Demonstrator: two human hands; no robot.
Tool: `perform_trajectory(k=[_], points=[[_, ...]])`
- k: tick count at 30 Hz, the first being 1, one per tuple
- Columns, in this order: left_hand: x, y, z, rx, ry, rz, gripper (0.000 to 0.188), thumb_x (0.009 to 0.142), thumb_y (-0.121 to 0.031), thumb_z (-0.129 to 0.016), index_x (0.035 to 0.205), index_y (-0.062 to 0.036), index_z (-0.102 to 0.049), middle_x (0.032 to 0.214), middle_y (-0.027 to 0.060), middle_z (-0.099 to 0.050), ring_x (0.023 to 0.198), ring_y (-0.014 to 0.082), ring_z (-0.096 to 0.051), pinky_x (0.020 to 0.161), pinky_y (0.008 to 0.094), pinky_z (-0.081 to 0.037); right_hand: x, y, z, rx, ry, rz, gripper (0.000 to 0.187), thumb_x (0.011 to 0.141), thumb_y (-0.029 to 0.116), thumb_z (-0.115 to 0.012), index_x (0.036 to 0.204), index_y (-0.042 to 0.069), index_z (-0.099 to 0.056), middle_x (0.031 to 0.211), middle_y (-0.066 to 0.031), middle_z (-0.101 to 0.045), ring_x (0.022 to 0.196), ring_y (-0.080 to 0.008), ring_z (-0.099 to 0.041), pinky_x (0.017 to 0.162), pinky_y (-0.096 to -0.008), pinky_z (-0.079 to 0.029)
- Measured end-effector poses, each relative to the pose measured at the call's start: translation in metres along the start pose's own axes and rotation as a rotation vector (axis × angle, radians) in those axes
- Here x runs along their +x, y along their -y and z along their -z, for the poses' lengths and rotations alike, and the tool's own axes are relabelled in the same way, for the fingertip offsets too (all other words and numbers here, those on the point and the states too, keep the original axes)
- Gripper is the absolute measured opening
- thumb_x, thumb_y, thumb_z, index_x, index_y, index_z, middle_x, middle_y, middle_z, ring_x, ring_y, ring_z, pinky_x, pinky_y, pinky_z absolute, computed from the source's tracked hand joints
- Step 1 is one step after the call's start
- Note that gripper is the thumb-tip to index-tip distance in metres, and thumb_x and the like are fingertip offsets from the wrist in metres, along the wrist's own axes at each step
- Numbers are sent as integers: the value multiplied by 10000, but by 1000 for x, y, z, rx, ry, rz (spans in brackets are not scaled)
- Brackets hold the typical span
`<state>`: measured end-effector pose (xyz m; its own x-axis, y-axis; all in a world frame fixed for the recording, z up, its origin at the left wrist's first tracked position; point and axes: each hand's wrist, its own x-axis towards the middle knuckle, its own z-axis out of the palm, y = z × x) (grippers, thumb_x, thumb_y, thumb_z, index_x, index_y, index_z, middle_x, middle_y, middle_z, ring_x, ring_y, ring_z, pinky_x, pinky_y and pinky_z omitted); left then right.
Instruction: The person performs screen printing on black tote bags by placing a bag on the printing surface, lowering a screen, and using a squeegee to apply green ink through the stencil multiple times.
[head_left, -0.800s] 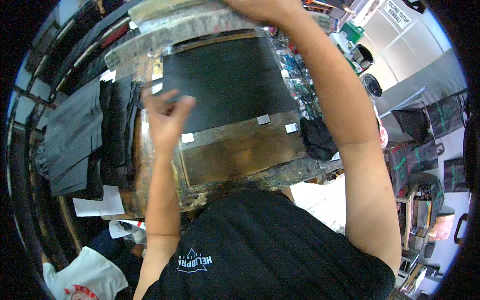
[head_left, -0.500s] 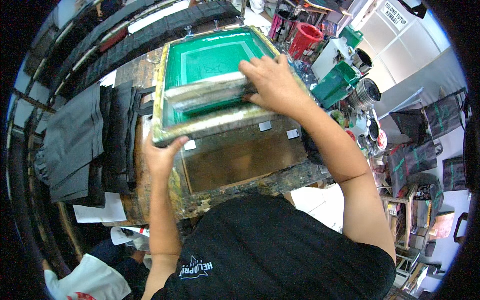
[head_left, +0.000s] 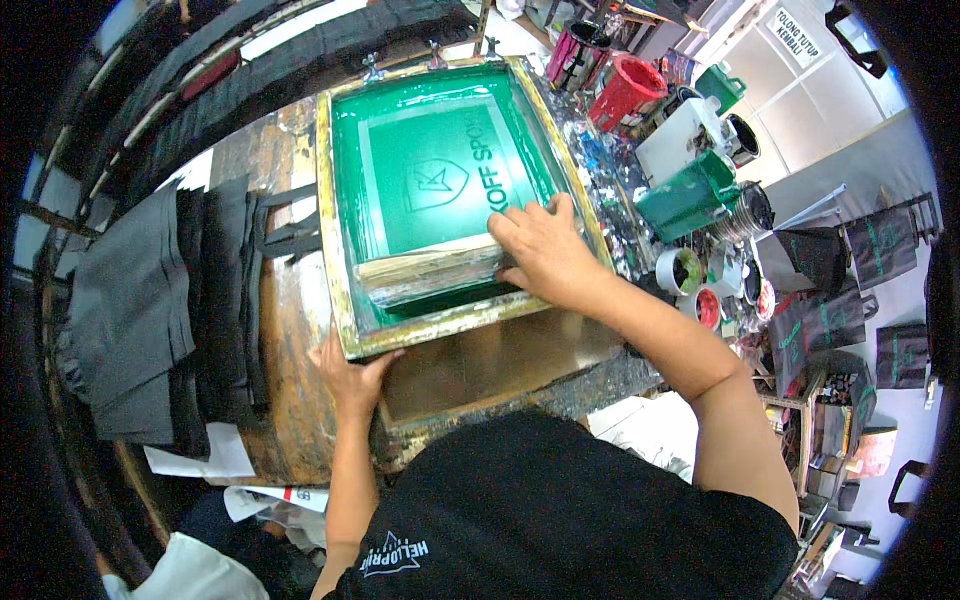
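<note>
1. The frame sits over the table, above part of a brown board. Its mesh is green throughout, with a shield outline and lettering visible.
2. The right hand grips the squeegee at its right end, near the frame's close edge. The left hand holds the frame's near-left corner, thumb spread along it.
3. Done, it seems: ink covers the mesh, and the squeegee is at the near end. Left: it is not set down, so this pass looks unfinished. Whatever lies beneath is hidden; any result there cannot be judged.
4. Black bags lie to the left, straps reaching the frame; whether they run under it is unclear.
5. Red and green tubs crowd the right side.
6. The right hand covers some lettering and the squeegee's end.
</note>
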<state>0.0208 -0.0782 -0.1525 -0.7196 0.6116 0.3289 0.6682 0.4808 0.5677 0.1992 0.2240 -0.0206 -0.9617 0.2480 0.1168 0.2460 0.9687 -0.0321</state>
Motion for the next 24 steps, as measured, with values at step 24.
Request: perform_trajectory(k=[24], points=[[15, -12, 17, 175, 44, -12, 1101, 487, -721, -916, 1328, -48, -686, 1030, 106, -503, 979, 328, -479, 893, 490, -360, 320, -188, -56, -58, -16, -12, 679, 742, 354, -921, 1308, 163, -598, 1236, -79, -715, 1203, -342, -664, 1032, -721, -337]])
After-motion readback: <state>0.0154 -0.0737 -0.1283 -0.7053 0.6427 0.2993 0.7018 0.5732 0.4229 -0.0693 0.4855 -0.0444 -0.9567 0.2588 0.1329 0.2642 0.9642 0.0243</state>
